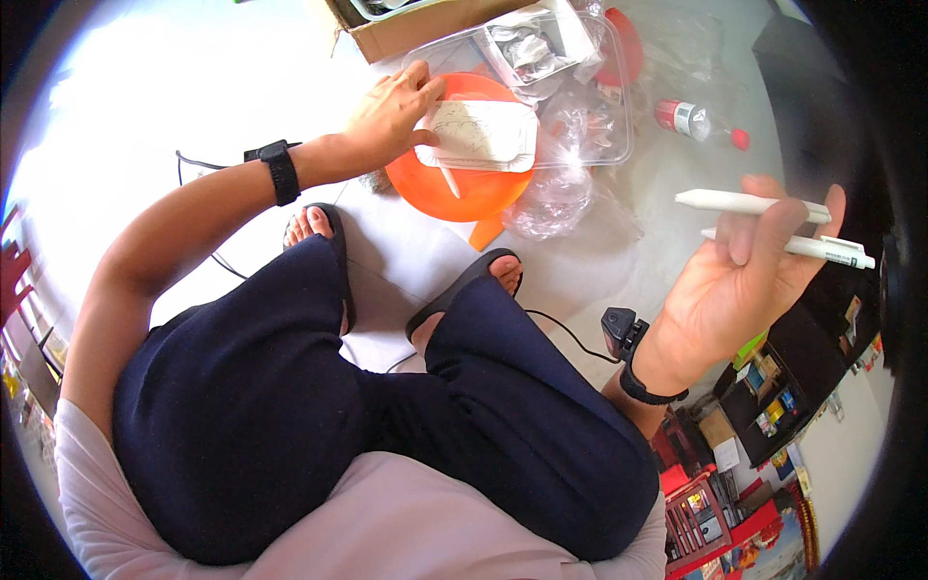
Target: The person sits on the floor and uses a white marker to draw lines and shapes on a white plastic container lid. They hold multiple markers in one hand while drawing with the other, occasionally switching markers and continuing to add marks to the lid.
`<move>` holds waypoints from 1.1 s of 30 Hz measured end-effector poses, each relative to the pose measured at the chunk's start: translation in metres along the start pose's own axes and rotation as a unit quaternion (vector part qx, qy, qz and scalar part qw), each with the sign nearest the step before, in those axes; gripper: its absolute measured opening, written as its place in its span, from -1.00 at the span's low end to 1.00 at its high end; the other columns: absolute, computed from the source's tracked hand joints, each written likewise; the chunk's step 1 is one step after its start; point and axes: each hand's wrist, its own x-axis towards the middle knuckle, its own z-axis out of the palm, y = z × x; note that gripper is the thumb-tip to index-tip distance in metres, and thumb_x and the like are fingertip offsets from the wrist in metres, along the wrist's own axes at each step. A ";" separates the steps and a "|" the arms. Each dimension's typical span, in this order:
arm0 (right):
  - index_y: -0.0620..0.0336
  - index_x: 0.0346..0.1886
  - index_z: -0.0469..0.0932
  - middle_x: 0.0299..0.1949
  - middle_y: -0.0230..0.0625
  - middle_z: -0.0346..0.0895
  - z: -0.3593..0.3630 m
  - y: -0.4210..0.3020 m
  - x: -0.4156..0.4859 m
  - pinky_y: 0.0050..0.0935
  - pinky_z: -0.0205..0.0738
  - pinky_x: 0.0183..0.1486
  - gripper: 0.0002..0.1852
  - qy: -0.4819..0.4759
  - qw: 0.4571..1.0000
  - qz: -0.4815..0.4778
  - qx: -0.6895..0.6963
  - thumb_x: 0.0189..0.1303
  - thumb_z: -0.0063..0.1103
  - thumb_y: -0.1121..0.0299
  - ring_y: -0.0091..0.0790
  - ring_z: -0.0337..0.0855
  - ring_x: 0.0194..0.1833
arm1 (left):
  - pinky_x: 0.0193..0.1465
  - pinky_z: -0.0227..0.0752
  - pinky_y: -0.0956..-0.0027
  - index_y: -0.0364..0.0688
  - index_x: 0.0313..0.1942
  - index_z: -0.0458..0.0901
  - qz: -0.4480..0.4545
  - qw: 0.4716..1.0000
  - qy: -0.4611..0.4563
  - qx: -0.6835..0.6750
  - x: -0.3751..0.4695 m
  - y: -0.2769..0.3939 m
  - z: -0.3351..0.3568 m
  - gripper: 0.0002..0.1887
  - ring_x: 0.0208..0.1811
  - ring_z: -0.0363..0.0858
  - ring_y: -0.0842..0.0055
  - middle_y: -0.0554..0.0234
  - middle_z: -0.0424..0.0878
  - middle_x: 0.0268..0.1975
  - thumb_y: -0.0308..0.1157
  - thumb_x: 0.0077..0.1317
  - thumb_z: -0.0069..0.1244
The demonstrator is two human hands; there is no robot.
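An orange round plastic stool [464,199] stands in front of my feet. On its seat lies a shallow white box or tray [482,134] with dark pen scribbles across it. My left hand [399,105] grips its left end, thumb at the near side and fingers at the far side. From under its near edge sticks out a slim white pen-like piece [450,181]; the rest of it is hidden. Raised at the right, my right hand [739,283] holds a thick white pen barrel [725,201] and a white clip pen [830,251] between its fingers.
A clear plastic tray [625,94] beyond the stool bears a white box with crumpled paper [533,51]. Clear plastic bags [558,196] bunch beside the stool. A plastic bottle [681,119] lies at right, and a cardboard box [428,29] stands behind. Black cables [573,337] run over the floor.
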 end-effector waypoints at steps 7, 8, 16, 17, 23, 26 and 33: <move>0.26 0.52 0.14 -0.28 -0.05 0.70 -0.009 0.000 0.003 -0.70 0.08 -0.48 -0.29 -0.003 0.999 -0.030 -0.033 0.46 0.33 0.30 -0.70 0.23 -0.57 | -0.14 0.56 0.24 -0.19 0.01 0.62 -0.075 0.949 -0.202 -0.231 0.022 0.026 -0.058 -0.62 -0.15 0.68 0.30 0.05 0.66 -0.02 -0.29 0.27 0.35; 0.31 0.49 0.19 -0.28 -0.07 0.70 -0.011 0.000 0.003 -0.69 0.09 -0.47 -0.31 -0.009 0.999 -0.023 -0.020 0.46 0.32 0.28 -0.70 0.24 -0.56 | -0.22 0.64 0.34 -0.23 0.13 0.60 -0.128 0.914 -0.242 -0.300 0.022 0.034 -0.073 -0.56 -0.14 0.74 0.40 0.04 0.73 -0.01 -0.17 0.39 0.26; 0.18 -0.09 0.57 -0.23 -0.35 0.46 -0.015 0.001 -0.001 -0.51 0.18 -0.44 -0.65 -0.101 0.994 -0.027 -0.012 0.50 0.24 0.05 -0.57 0.31 -0.48 | 0.14 0.72 0.40 -0.40 0.39 0.37 -0.132 0.764 -0.199 -0.599 0.035 0.098 -0.124 -0.30 0.12 0.76 0.45 -0.07 0.68 0.19 -0.11 0.45 0.19; 0.15 -0.13 0.49 -0.27 -0.33 0.46 -0.012 0.000 -0.002 -0.52 0.17 -0.46 -0.59 -0.115 0.989 -0.058 -0.066 0.49 0.17 -0.05 -0.55 0.30 -0.51 | 0.15 0.72 0.39 -0.39 0.40 0.36 -0.120 0.759 -0.209 -0.604 0.036 0.102 -0.127 -0.30 0.14 0.75 0.44 -0.06 0.67 0.21 -0.11 0.45 0.19; 0.02 -0.41 0.16 -0.65 -0.42 0.24 -0.003 -0.015 -0.017 -0.53 -0.08 -0.48 -0.31 -0.075 0.982 -0.068 -0.159 0.52 -0.40 -0.44 -0.56 0.05 -0.58 | 0.30 0.62 0.40 -0.35 0.39 0.37 -0.091 0.720 -0.167 -0.668 0.035 0.117 -0.134 -0.37 0.20 0.71 0.45 -0.02 0.65 0.23 -0.21 0.46 0.16; 0.04 -0.48 0.18 -0.66 -0.41 0.19 -0.006 -0.013 -0.014 -0.48 -0.10 -0.50 -0.29 -0.034 0.986 -0.115 -0.115 0.55 -0.43 -0.41 -0.54 0.00 -0.60 | 0.15 0.66 0.46 -0.36 0.33 0.43 -0.055 0.726 -0.133 -0.672 0.039 0.117 -0.142 -0.44 0.09 0.75 0.50 0.03 0.72 0.15 -0.32 0.42 0.21; 0.27 -0.28 0.50 -0.53 -0.22 0.49 -0.012 -0.031 -0.014 -0.50 0.21 -0.47 -0.27 -0.197 0.923 -0.157 -0.290 0.50 -0.20 -0.34 -0.48 0.33 -0.55 | 0.35 0.59 0.30 -0.42 0.42 0.21 -0.075 0.641 -0.209 -0.735 0.054 0.114 -0.166 -0.40 0.29 0.62 0.43 -0.07 0.59 0.31 -0.48 0.49 0.10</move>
